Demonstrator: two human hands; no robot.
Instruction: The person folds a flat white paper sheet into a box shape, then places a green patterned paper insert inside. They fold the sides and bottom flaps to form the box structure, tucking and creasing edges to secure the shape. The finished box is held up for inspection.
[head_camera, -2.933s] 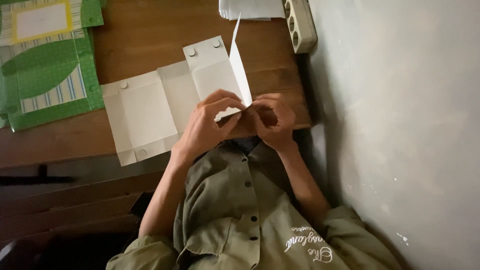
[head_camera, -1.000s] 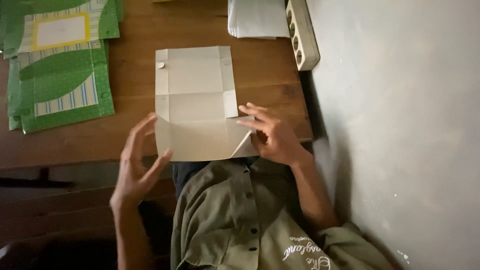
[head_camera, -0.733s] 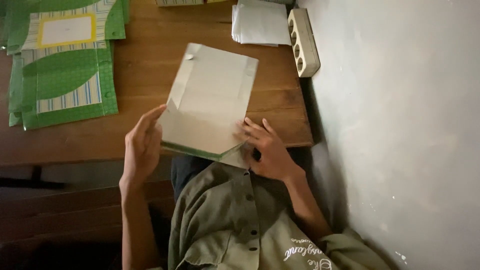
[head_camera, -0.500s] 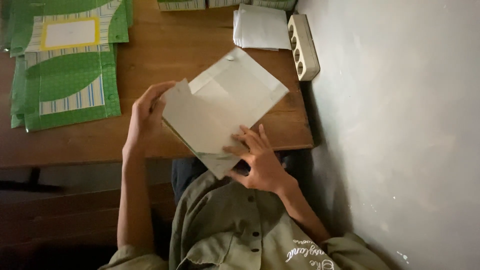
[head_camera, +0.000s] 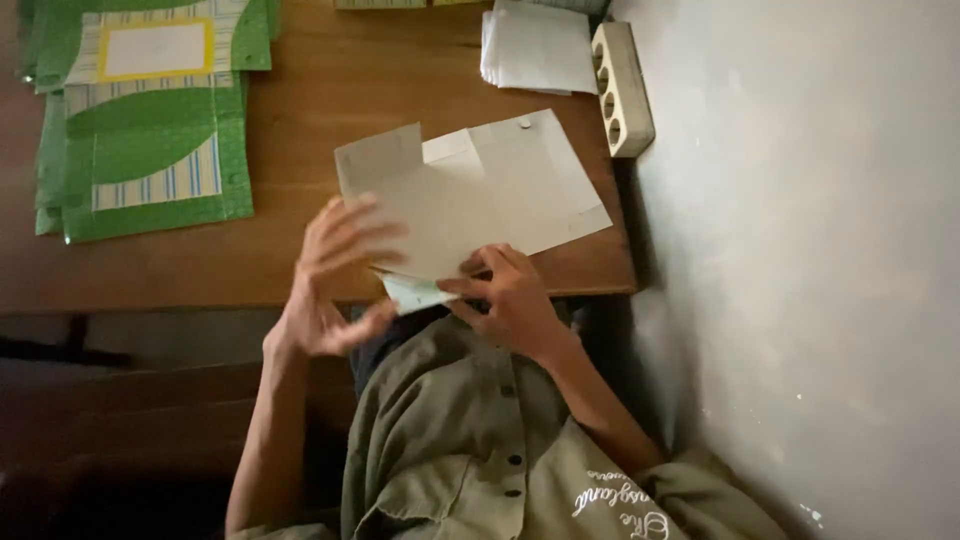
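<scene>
A flat, creased sheet of pale grey card (head_camera: 470, 195), cut like an unfolded box with flaps, lies tilted over the near edge of the brown wooden counter (head_camera: 300, 250). The right hand (head_camera: 510, 300) holds its near edge, fingers (head_camera: 475, 285) pinching the card where a pale green flap (head_camera: 415, 293) sticks out underneath. The left hand (head_camera: 335, 280) is at the card's near left edge with its fingers (head_camera: 350, 225) spread wide; whether they touch the card I cannot tell. On the far left of the counter lies a stack of green printed card sheets with striped and yellow-framed panels (head_camera: 150, 120). Far right are a pile of white sheets (head_camera: 540, 45) and, just beside it against the grey wall (head_camera: 800, 250), a pale block with round holes (head_camera: 622, 85).
</scene>
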